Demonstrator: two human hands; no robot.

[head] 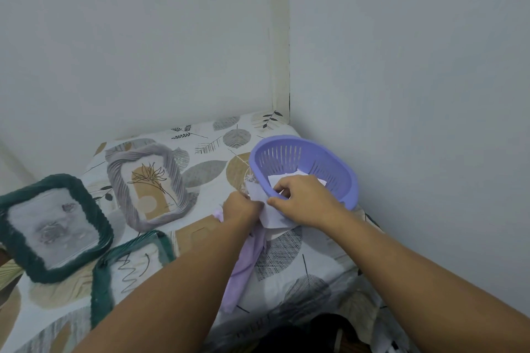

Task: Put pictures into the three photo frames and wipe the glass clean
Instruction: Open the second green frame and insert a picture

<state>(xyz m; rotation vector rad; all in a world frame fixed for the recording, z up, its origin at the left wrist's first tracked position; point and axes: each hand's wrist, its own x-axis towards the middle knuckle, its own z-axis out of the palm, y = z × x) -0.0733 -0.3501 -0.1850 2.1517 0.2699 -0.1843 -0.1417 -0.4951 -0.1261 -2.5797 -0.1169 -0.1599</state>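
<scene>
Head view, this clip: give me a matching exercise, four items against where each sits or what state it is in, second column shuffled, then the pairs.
Column one:
1. grey frame
2. purple basket
3. lilac cloth
4. white paper

Column two:
A. hangs from the left hand down over the table
B. held between both hands, the right hand pinching its top edge
C. lies flat, showing a line-drawn flower
D. tilted, near the wall on the right

Pairs: 1-C, 2-D, 3-A, 4-B
</scene>
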